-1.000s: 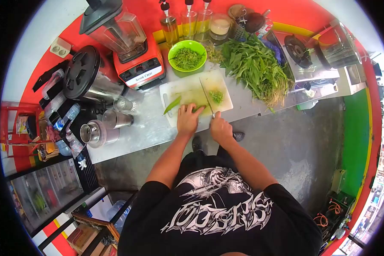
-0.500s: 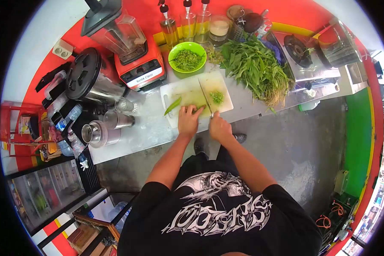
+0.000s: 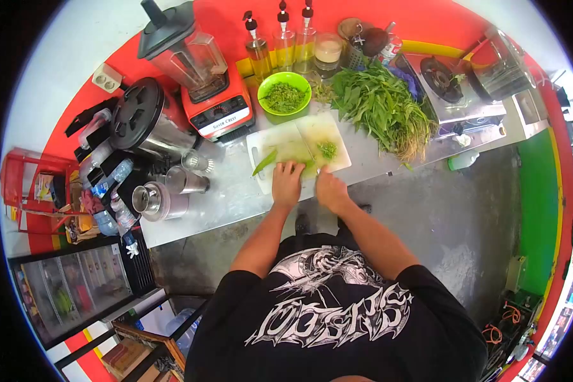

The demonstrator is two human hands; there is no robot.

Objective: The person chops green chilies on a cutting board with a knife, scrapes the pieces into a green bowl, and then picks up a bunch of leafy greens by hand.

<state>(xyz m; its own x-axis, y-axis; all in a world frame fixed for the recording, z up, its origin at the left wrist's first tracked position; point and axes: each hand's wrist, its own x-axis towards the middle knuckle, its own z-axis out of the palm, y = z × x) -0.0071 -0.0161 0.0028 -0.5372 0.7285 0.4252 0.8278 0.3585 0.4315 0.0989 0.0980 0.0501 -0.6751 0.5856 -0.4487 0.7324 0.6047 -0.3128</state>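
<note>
A white cutting board [image 3: 280, 137] lies near the counter's front edge. My right hand [image 3: 331, 190] is closed round the handle of a knife [image 3: 307, 144], whose blade points away across the board. Fingers bent, my left hand [image 3: 288, 184] presses a green chili down just left of the blade; most of that chili is hidden under the fingers. Another long green chili [image 3: 265, 162] lies whole at the board's left side. To the right of the blade sits a small heap of chopped green pieces [image 3: 328, 150].
Behind the board stands a lime-green bowl [image 3: 267, 109] of chopped greens. A red blender [image 3: 219, 105] and metal cups [image 3: 188, 180] are to the left. Leafy greens with roots [image 3: 382, 105] lie right, beside a gas stove [image 3: 449, 114]. Pump bottles [image 3: 284, 48] line the back wall.
The whole view has shifted slightly. The knife's handle end and my right hand sit a little lower beside the left hand; both hands keep their grips.
</note>
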